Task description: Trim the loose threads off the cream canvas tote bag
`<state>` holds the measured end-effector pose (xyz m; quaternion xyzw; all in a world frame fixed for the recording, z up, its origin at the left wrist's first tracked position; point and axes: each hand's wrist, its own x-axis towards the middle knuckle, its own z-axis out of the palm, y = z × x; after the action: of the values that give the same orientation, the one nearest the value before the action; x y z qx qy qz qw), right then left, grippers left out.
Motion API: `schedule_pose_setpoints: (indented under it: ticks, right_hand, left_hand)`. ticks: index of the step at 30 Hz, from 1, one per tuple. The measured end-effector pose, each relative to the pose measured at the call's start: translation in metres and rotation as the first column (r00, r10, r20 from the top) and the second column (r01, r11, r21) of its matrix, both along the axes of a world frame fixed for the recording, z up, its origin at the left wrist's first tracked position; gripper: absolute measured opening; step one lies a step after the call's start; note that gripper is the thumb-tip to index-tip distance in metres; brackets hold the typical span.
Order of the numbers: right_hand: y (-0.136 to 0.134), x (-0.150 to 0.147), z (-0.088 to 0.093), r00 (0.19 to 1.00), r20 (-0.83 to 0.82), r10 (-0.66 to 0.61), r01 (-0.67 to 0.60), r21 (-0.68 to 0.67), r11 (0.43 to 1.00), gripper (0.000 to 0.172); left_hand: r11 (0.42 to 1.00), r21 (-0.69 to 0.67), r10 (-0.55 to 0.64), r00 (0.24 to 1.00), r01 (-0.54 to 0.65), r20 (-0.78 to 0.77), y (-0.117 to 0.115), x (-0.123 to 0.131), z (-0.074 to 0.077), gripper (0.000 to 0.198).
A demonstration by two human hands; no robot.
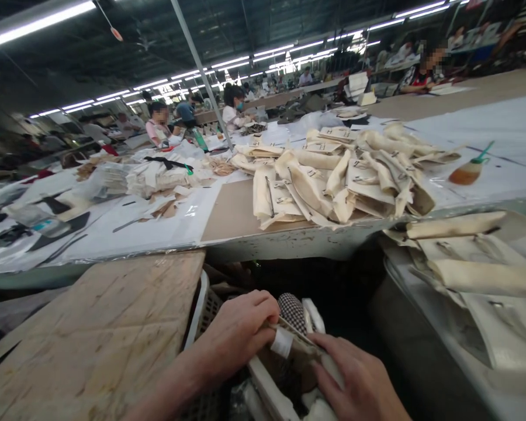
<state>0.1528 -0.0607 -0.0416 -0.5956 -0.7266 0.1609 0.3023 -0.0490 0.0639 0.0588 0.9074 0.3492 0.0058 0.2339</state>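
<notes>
Low in front of me, below the table edge, I hold a cream bag piece (pixel 269 380) with its opening facing up. My left hand (pixel 245 327) has its fingers curled over the far left rim, beside a small white tag (pixel 281 342). On the right rim, my right hand (pixel 355 374) grips with the thumb inside and the fingers outside. Dark lining shows within the opening. Just beyond it is a black-and-white checked cloth (pixel 291 311), partly hidden by the bag piece.
A pile of cream bag pieces with metal fittings (pixel 324 175) lies on the long table (pixel 175 228). More pieces (pixel 477 269) are stacked at right. A worn board (pixel 114 316) and plastic basket (pixel 204 304) stand at left. A glue bottle (pixel 467 171) is at right; people work farther back.
</notes>
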Motion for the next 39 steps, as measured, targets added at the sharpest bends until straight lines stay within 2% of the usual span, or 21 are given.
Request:
schedule_pose_setpoints:
  ticks: [6,10,12,16,20,23,26,30,34,36,39]
  right_hand:
    - [0.004,0.0,0.007,0.998,-0.048,-0.038,0.034,-0.085,0.996,0.027]
    - [0.009,-0.002,0.013,0.995,-0.062,-0.073,0.063,-0.16,0.985,0.024]
    - [0.01,-0.003,0.015,0.993,-0.049,-0.11,0.099,-0.19,0.977,0.025]
    - [0.012,-0.005,0.016,0.99,-0.027,-0.139,0.13,-0.216,0.968,0.027]
    - [0.015,-0.004,0.018,0.986,-0.038,-0.161,0.145,-0.273,0.951,0.025]
    - [0.018,0.0,0.022,0.986,-0.027,-0.167,0.145,-0.377,0.915,0.026]
    - [0.021,0.004,0.026,0.987,-0.01,-0.158,0.137,-0.441,0.887,0.026]
    - [0.02,0.004,0.027,0.989,-0.02,-0.149,0.126,-0.426,0.896,0.025]
    - [0.019,0.004,0.025,0.988,-0.044,-0.149,0.12,-0.393,0.912,0.025]
    - [0.018,0.005,0.023,0.987,-0.062,-0.147,0.112,-0.387,0.915,0.026]
    - [0.018,0.007,0.021,0.981,-0.133,-0.142,0.085,-0.365,0.927,0.033]
  left_hand:
    - [0.987,0.156,-0.052,0.993,0.036,0.102,0.002,0.0,-0.013,0.021]
    - [0.946,0.314,-0.136,0.976,0.076,0.172,0.0,-0.001,-0.019,0.017]
    - [0.932,0.35,-0.17,0.969,0.1,0.177,0.0,-0.002,-0.021,0.017]
    - [0.958,0.249,-0.186,0.969,0.142,0.164,0.002,-0.002,-0.018,0.016]
    - [0.994,0.029,-0.113,0.973,0.11,0.202,0.007,0.0,-0.009,0.02]
    - [0.98,-0.12,-0.115,0.948,0.157,0.295,0.01,0.002,-0.005,0.021]
    - [0.969,-0.125,-0.155,0.92,0.212,0.36,0.012,0.005,-0.004,0.021]
    - [0.962,-0.071,-0.241,0.94,0.265,0.243,0.014,0.011,0.006,0.022]
    - [0.974,-0.024,-0.224,0.974,0.225,0.039,0.016,0.019,0.016,0.02]
    - [0.974,0.008,-0.226,0.974,0.226,-0.02,0.016,0.023,0.016,0.029]
    - [0.961,0.069,-0.262,0.962,0.267,-0.075,0.015,0.029,0.009,0.023]
